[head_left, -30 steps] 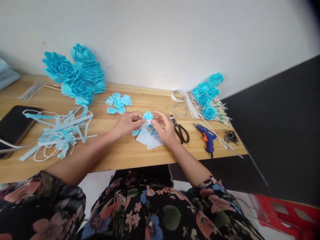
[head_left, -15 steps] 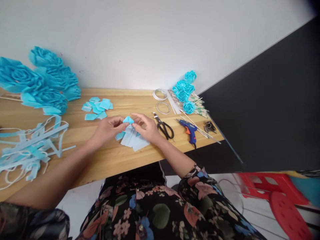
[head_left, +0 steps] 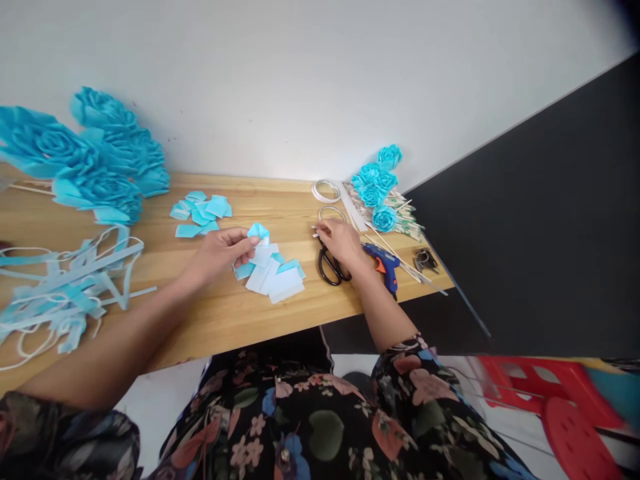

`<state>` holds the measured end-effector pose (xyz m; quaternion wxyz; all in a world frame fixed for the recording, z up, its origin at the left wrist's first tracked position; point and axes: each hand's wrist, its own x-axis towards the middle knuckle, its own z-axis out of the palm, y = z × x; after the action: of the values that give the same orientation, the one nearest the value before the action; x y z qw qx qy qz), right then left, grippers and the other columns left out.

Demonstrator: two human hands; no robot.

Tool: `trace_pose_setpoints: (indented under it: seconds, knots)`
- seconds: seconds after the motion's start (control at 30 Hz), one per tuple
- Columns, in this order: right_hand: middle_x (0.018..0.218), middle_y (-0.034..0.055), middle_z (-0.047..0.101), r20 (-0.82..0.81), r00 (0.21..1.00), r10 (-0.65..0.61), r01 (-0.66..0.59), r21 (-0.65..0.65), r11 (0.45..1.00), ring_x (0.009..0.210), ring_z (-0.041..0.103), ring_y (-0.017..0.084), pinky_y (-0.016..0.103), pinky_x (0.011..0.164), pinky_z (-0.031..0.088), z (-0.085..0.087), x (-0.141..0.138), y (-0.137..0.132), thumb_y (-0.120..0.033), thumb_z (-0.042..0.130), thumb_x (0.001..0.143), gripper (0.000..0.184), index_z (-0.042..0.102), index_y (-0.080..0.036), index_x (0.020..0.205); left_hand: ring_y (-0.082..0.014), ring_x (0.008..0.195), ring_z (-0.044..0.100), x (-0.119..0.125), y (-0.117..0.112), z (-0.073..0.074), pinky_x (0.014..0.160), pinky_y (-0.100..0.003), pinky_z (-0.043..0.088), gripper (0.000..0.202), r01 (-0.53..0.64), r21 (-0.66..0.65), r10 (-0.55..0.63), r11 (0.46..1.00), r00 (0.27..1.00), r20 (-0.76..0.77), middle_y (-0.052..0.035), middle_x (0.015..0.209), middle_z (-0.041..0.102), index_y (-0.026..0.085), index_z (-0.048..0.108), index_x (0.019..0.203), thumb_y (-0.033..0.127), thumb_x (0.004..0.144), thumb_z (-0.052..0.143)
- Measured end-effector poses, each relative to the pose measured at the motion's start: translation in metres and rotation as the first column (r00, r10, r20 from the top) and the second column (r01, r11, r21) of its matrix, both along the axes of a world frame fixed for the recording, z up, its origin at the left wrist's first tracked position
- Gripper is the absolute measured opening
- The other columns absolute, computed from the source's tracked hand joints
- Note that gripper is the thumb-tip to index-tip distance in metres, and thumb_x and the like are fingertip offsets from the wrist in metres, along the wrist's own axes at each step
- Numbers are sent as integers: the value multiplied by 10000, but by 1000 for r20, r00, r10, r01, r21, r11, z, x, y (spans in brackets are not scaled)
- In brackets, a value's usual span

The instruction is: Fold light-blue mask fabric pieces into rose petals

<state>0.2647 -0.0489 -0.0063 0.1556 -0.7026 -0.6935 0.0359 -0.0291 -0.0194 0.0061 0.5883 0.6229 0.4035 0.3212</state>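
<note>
My left hand (head_left: 225, 250) pinches a small folded piece of blue crepe paper (head_left: 259, 231) between thumb and fingers. Below it, a loose pile of pale blue paper pieces (head_left: 285, 285) lies on the table, some with the lighter side up. My right hand (head_left: 341, 240) is over the blades of black-handled scissors (head_left: 329, 268), its fingers closed around them. Only the blade tip and the handle loops show past the hand. A blue glue gun (head_left: 384, 261) lies just right of my right wrist, partly behind the forearm.
More cut blue pieces (head_left: 203, 212) lie farther back. Large blue paper flowers (head_left: 100, 150) and tangled paper strips (head_left: 70, 287) are at left. Tape rolls (head_left: 326, 191), small blue roses (head_left: 373, 183), wooden sticks (head_left: 400, 260) and a black clip (head_left: 425, 260) are at right.
My right hand has let go of the folded paper and moved right onto the scissors. The left hand still holds the paper. The view has shifted slightly.
</note>
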Motion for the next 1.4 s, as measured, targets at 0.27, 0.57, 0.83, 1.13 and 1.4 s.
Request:
trace_pose_setpoints:
  seconds: [0.27,0.57,0.83,1.13,1.4]
  knots:
    - [1042,80,731,-138,985,102,-72,206,976,992,656,231,364,883,494,12,-12,-8,-259,508,930,234,705,-208,1045,-77,499,498,1,2,-2,491,-200,406,268,48,-37,-46,998,998,43,10,581,589,158,632,659,400,750,704]
    - [1035,76,731,-176,958,228,-190,209,959,967,655,223,367,870,498,12,-33,-35,-271,485,958,247,695,-228,1081,-106,519,562,1,3,1,521,-238,469,245,39,-10,-37,999,990,135,-21,663,674,147,681,838,372,746,709]
    - [965,78,737,-247,948,202,-141,244,959,905,677,224,362,819,518,6,-33,-72,-260,506,946,223,708,-230,1036,-105,516,582,1,8,-1,503,-238,470,317,-73,-68,87,995,970,228,-52,764,736,130,683,923,326,683,752]
    - [950,58,748,-553,824,120,-37,159,987,790,690,189,320,683,551,-19,-69,-106,-333,550,932,241,712,-243,1085,-119,520,591,0,9,-1,500,-243,463,303,-133,-50,141,990,966,216,-67,689,720,119,674,821,372,672,751]
    - [954,61,763,-762,647,18,91,100,991,872,730,202,350,830,588,-27,-73,-104,-366,593,881,255,714,-217,1049,-119,552,614,0,10,-5,512,-241,464,307,-163,-43,168,986,956,239,-95,788,743,137,624,764,383,674,782]
